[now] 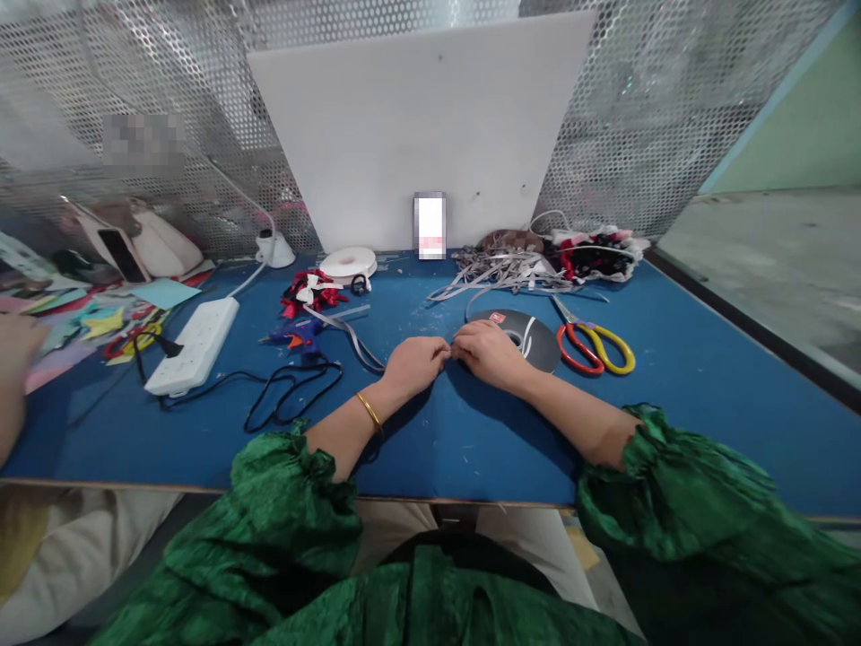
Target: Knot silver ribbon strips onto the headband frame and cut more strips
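My left hand (pixel 415 362) and my right hand (pixel 490 352) meet at their fingertips above the blue table, both closed in a pinch. A thin grey ribbon (pixel 351 336) runs from the left into my left hand. The piece between the fingertips is mostly hidden. Partly under and behind my right hand lies a dark ribbon spool (pixel 546 348) with a red label. Just right of the spool rest scissors (pixel 597 345) with one red and one yellow handle, blades pointing away.
To the left are a blue glue gun (pixel 301 339), red and black bows (pixel 306 292), a white spool (pixel 348 264) and a white power strip (pixel 195 345). Behind lie grey ribbon pieces (pixel 504 267) and a phone (pixel 430 224). Another person's hand (pixel 17 368) is at the left edge.
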`<action>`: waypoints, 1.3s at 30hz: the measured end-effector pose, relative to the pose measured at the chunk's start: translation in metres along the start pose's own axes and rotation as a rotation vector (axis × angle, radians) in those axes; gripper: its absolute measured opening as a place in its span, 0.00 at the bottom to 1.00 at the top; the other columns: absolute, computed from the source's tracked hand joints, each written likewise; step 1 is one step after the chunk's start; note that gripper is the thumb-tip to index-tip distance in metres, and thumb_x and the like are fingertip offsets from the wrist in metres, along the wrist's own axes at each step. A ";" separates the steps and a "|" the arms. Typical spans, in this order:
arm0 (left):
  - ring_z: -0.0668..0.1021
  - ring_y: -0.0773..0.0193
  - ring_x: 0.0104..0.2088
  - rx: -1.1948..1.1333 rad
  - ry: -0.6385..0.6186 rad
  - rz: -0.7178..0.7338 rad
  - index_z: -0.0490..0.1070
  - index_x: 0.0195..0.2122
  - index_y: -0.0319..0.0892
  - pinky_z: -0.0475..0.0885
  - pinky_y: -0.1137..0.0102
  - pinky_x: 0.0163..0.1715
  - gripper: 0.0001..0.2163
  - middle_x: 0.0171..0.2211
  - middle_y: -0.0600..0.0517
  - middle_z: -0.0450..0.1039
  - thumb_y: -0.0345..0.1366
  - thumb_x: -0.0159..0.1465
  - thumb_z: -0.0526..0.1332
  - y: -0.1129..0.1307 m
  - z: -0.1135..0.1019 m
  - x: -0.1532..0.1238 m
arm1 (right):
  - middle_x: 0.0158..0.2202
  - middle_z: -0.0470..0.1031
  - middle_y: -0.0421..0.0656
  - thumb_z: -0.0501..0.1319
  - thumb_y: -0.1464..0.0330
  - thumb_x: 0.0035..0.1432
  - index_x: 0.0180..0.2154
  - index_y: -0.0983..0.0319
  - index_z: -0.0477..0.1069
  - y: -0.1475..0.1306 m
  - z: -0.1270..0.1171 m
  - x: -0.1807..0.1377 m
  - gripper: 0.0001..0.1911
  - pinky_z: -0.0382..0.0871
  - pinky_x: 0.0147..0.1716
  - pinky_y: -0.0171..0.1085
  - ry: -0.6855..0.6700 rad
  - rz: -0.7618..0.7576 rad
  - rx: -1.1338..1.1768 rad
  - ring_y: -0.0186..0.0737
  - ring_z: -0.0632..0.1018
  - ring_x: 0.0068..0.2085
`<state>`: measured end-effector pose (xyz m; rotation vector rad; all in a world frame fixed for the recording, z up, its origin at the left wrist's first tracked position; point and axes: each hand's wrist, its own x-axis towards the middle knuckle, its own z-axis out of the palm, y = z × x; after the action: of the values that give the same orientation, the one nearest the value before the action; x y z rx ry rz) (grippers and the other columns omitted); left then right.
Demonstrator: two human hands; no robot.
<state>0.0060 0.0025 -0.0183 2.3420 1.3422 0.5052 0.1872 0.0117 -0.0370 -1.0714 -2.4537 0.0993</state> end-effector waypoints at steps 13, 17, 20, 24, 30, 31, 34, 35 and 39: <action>0.73 0.63 0.28 -0.107 -0.002 -0.229 0.78 0.26 0.43 0.62 0.70 0.29 0.10 0.27 0.51 0.77 0.37 0.57 0.58 -0.011 0.001 0.007 | 0.40 0.76 0.58 0.59 0.62 0.54 0.40 0.65 0.73 0.070 -0.090 -0.055 0.14 0.68 0.33 0.45 -0.340 0.915 -0.473 0.55 0.77 0.40; 0.75 0.63 0.30 -0.136 0.020 -0.214 0.80 0.29 0.45 0.62 0.70 0.30 0.11 0.29 0.51 0.78 0.40 0.59 0.58 -0.011 0.001 0.006 | 0.42 0.75 0.57 0.60 0.65 0.50 0.41 0.62 0.73 0.080 -0.095 -0.069 0.15 0.68 0.31 0.44 -0.501 0.967 -0.440 0.55 0.77 0.40; 0.76 0.62 0.32 -0.129 0.035 -0.208 0.81 0.30 0.46 0.63 0.69 0.31 0.12 0.32 0.51 0.80 0.42 0.60 0.58 -0.011 -0.001 0.004 | 0.46 0.72 0.63 0.60 0.66 0.50 0.46 0.66 0.70 0.079 -0.097 -0.070 0.20 0.65 0.30 0.44 -0.476 1.015 -0.466 0.58 0.76 0.43; 0.76 0.61 0.32 -0.052 0.057 -0.195 0.81 0.31 0.49 0.63 0.69 0.30 0.12 0.32 0.52 0.80 0.44 0.61 0.59 -0.009 -0.003 0.002 | 0.40 0.73 0.62 0.60 0.63 0.51 0.49 0.70 0.65 0.084 -0.095 -0.072 0.26 0.61 0.28 0.42 -0.477 1.079 -0.362 0.55 0.76 0.40; 0.78 0.58 0.39 0.072 0.097 -0.153 0.82 0.37 0.52 0.64 0.69 0.32 0.12 0.39 0.53 0.81 0.44 0.62 0.58 -0.007 -0.008 0.001 | 0.41 0.72 0.67 0.61 0.56 0.54 0.53 0.77 0.61 0.096 -0.096 -0.076 0.34 0.60 0.30 0.42 -0.311 1.221 -0.292 0.55 0.76 0.41; 0.78 0.57 0.41 0.065 0.105 -0.157 0.81 0.38 0.53 0.64 0.69 0.33 0.12 0.40 0.53 0.81 0.43 0.63 0.57 -0.008 -0.010 0.002 | 0.42 0.72 0.67 0.60 0.56 0.54 0.52 0.77 0.62 0.096 -0.098 -0.076 0.34 0.60 0.30 0.42 -0.266 1.244 -0.269 0.55 0.76 0.42; 0.78 0.58 0.43 0.015 0.121 -0.184 0.81 0.39 0.52 0.66 0.69 0.36 0.12 0.42 0.54 0.80 0.42 0.62 0.57 -0.009 -0.014 0.003 | 0.45 0.72 0.68 0.58 0.57 0.57 0.55 0.77 0.61 0.091 -0.107 -0.077 0.34 0.60 0.33 0.42 -0.093 1.219 -0.222 0.55 0.75 0.43; 0.78 0.58 0.43 0.003 0.120 -0.194 0.81 0.39 0.52 0.66 0.69 0.35 0.12 0.42 0.54 0.80 0.42 0.62 0.57 -0.010 -0.015 0.004 | 0.47 0.72 0.67 0.58 0.59 0.57 0.58 0.75 0.59 0.088 -0.109 -0.076 0.34 0.60 0.34 0.42 -0.034 1.187 -0.210 0.55 0.75 0.44; 0.78 0.59 0.37 0.020 0.078 -0.222 0.82 0.34 0.50 0.63 0.69 0.30 0.13 0.37 0.53 0.81 0.43 0.61 0.57 -0.009 -0.016 0.004 | 0.47 0.75 0.58 0.61 0.68 0.55 0.64 0.66 0.54 0.075 -0.106 -0.067 0.36 0.62 0.35 0.39 0.106 1.002 -0.133 0.49 0.76 0.41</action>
<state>-0.0065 0.0126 -0.0081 2.1731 1.6259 0.5205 0.3239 0.0043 0.0134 -2.1884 -1.6262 0.1810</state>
